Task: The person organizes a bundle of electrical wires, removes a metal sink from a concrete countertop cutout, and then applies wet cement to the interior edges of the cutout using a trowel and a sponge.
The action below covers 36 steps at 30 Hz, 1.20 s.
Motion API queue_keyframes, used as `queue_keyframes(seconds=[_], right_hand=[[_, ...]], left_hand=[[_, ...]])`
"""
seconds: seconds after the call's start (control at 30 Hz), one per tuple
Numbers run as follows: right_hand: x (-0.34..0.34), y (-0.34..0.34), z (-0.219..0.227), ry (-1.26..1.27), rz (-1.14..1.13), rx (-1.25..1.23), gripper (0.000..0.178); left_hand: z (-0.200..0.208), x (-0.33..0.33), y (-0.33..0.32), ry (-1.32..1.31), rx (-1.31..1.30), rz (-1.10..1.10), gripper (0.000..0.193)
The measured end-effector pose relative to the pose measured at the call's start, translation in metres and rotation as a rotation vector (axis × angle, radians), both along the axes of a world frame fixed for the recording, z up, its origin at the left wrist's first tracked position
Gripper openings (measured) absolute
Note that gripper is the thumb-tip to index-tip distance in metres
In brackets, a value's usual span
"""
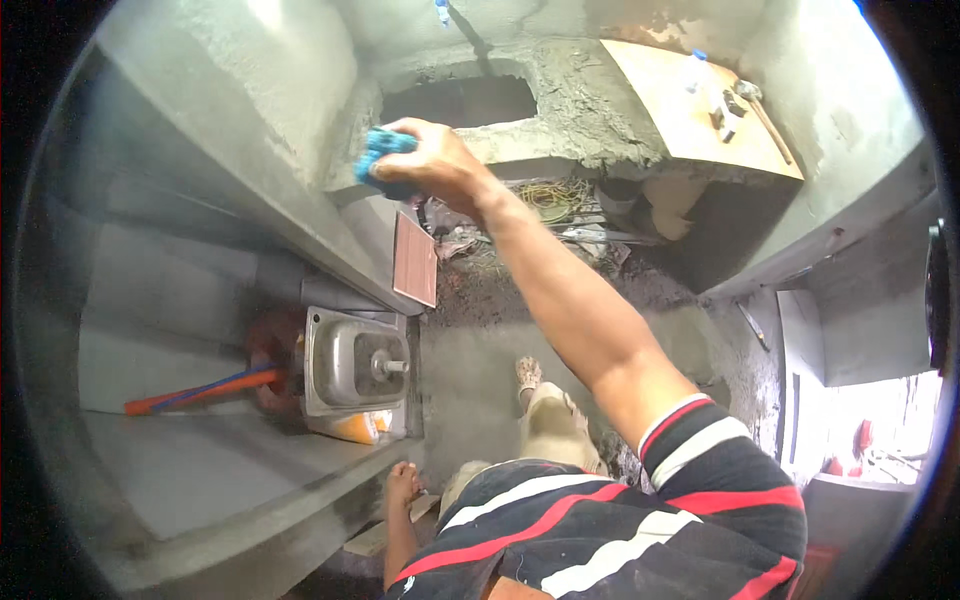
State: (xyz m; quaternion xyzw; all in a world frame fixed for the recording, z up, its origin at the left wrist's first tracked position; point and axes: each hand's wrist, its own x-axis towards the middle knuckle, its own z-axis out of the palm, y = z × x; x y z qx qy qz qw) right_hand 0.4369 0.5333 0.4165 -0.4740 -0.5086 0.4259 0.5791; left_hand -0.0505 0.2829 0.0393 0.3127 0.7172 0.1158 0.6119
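Note:
My right arm reaches forward, and my right hand is closed around a bunched, lumpy blue cloth. A darker part shows under its lower edge. The hand is at the near left corner of a rough cement counter, beside its rectangular cutout. I cannot tell whether the cloth touches the cement. Low at my left side hangs my left hand, its fingers loosely bent with nothing visible in them. It is nearest to the cement ledge.
A steel sink stands on the left near an orange pipe. Behind the counter's right part, a wooden board carries a plastic bottle and small tools. Coiled yellow hose and rubble lie below. A reddish tile leans by the wall.

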Motion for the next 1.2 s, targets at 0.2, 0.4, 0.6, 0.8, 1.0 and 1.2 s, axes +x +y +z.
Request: queue_keyframes(seconds=[0.2,0.4,0.6,0.8,1.0,1.2], right_hand=[[0.107,0.173,-0.094,-0.624,-0.294,-0.306,0.04],[0.254,0.108,-0.157,-0.138,-0.444,-0.481,0.035],[0.308,0.071,-0.122,0.648,-0.578,-0.113,0.042],[0.296,0.083,-0.043,0.605,-1.042,0.327,0.036],[0.12,0.286,-0.143,0.482,-0.733,-0.009,0.043],[0.117,0.288,-0.195,0.916,-0.654,-0.185,0.037]], left_hand=[[-0.01,0.035,0.045,0.059,0.082,0.016,0.043],[-0.006,0.03,0.009,0.23,-0.125,-0.147,0.028],[-0.02,0.005,0.052,0.145,-0.141,-0.388,0.029],[-0.022,0.011,0.179,0.138,0.016,-0.316,0.033],[-0.028,0.047,0.292,0.12,0.288,-0.271,0.05],[0.015,0.073,0.352,-0.035,0.302,-0.259,0.048]])
